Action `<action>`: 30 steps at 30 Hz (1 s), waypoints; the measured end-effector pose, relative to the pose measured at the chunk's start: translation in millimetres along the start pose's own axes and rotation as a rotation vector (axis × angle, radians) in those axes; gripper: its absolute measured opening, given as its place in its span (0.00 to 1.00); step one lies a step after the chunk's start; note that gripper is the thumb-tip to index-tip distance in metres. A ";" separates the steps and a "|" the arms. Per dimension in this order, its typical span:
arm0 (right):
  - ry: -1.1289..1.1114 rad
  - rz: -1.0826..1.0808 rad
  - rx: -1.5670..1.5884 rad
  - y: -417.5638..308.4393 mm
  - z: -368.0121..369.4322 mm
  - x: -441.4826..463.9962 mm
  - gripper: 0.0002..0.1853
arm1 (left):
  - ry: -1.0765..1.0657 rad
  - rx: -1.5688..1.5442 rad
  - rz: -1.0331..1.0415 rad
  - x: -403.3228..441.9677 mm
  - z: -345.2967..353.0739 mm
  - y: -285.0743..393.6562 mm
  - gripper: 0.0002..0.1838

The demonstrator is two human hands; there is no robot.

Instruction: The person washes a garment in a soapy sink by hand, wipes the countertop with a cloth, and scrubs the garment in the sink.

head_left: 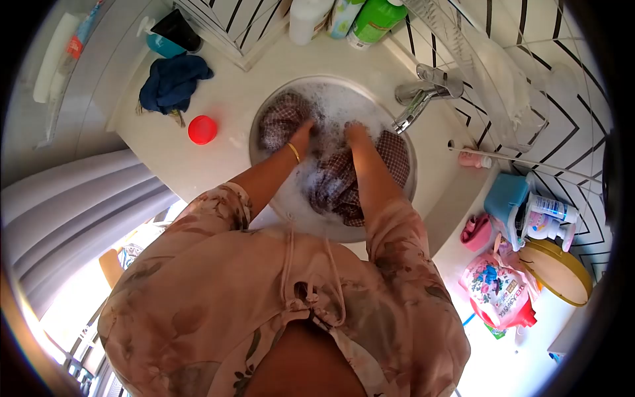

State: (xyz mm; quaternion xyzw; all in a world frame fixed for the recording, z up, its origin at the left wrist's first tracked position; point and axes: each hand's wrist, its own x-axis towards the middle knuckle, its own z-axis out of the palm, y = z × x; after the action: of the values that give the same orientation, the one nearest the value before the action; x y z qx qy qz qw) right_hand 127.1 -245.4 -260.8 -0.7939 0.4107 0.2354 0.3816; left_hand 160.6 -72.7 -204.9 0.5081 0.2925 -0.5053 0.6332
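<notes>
1. From my end, I see a pale counter (228, 96) with a round sink (252, 129) set into it.
2. Left of the sink, a red lid (202, 130) sits near a crumpled dark-blue cloth (173, 83).
3. Along the far edge, I see a white bottle (309, 20) and a green bottle (377, 23) standing near each other.

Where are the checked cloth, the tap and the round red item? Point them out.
Checked cloth (334, 178): head view, on its wet, sudsy folds.
Tap (416, 108): head view, on its chrome spout.
Round red item (202, 130): head view, middle of its top.
</notes>
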 end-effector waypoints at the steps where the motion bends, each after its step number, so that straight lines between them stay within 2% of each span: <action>1: 0.153 0.141 0.422 -25.3 -10.1 -32.7 0.27 | -0.113 -0.115 0.011 -3.2 0.7 3.9 0.37; 2: 0.290 0.107 0.588 -40.7 -12.7 -58.3 0.28 | -0.226 -0.233 0.019 -4.9 -0.1 8.2 0.35; 3: 0.402 0.002 0.605 -55.7 -14.0 -86.7 0.28 | -0.339 -0.352 0.025 -4.5 -1.7 10.5 0.33; 5: 0.388 -0.532 0.545 -53.0 -7.3 -142.3 0.25 | -0.425 -0.297 0.090 5.4 -7.1 7.3 0.31; 7: 0.676 -0.817 0.103 -65.8 7.4 -196.1 0.20 | -0.511 -0.235 0.162 21.2 -14.1 4.8 0.29; 8: 0.682 -0.830 -0.007 -68.7 11.7 -201.2 0.20 | -0.555 -0.199 0.202 22.4 -15.4 6.4 0.28; 10: 0.696 -0.855 -0.225 -73.1 14.2 -207.7 0.20 | -0.488 -0.091 0.242 19.6 -12.5 6.0 0.26; 12: 0.573 -0.417 0.066 -81.3 0.5 -170.2 0.22 | -0.247 0.049 0.243 -8.1 0.6 7.5 0.22; 13: 0.510 -0.332 0.236 -79.8 -8.7 -147.5 0.22 | -0.122 0.124 0.238 -30.9 5.5 9.6 0.21; 14: 0.450 -0.244 0.400 -74.9 -15.8 -131.4 0.21 | 0.034 -0.062 0.132 -91.3 23.1 28.2 0.18; 17: 0.388 -0.064 0.812 -70.0 -15.3 -118.8 0.21 | -0.443 -0.290 0.148 -58.6 0.7 19.7 0.18; 18: 0.421 -0.239 0.628 -61.9 -10.7 -122.8 0.21 | -0.308 -0.308 0.181 -53.8 -3.3 17.4 0.20; 20: 0.294 -0.629 0.504 -79.9 -11.8 -184.4 0.18 | -0.488 -0.473 0.000 -79.3 0.9 28.4 0.16; 22: 0.454 -0.744 0.186 -90.4 8.9 -229.7 0.16 | -0.660 -0.627 -0.180 -102.4 4.1 39.2 0.13; 23: 0.534 -0.800 0.031 -93.1 14.7 -238.3 0.15 | -0.520 -0.485 -0.025 -87.3 3.7 30.8 0.13; 25: 0.688 -0.638 0.016 -82.8 10.0 -192.6 0.16 | -0.223 -0.196 0.275 -44.5 7.4 6.7 0.12; 26: 0.792 -0.565 -0.011 -80.5 -2.0 -172.6 0.17 | -0.240 -0.397 0.105 -61.2 14.6 15.4 0.12; 28: 0.454 -0.343 0.061 -75.0 -34.0 -145.0 0.21 | -0.196 -0.367 0.110 -41.6 9.5 12.3 0.13; 29: 0.418 -0.180 0.392 -68.8 -43.4 -129.5 0.24 | -0.178 -0.358 0.118 -44.2 13.8 18.1 0.13; 30: 0.363 -0.015 0.718 -60.5 -44.2 -110.4 0.26 | -0.394 -0.443 0.179 -50.7 13.2 17.1 0.17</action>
State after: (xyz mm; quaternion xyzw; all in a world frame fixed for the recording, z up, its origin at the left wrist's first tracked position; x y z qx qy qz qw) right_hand 119.2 -206.1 -133.5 -0.6417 0.5220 -0.0700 0.5575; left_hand 158.6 -68.3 -150.0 0.2738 0.2210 -0.4602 0.8151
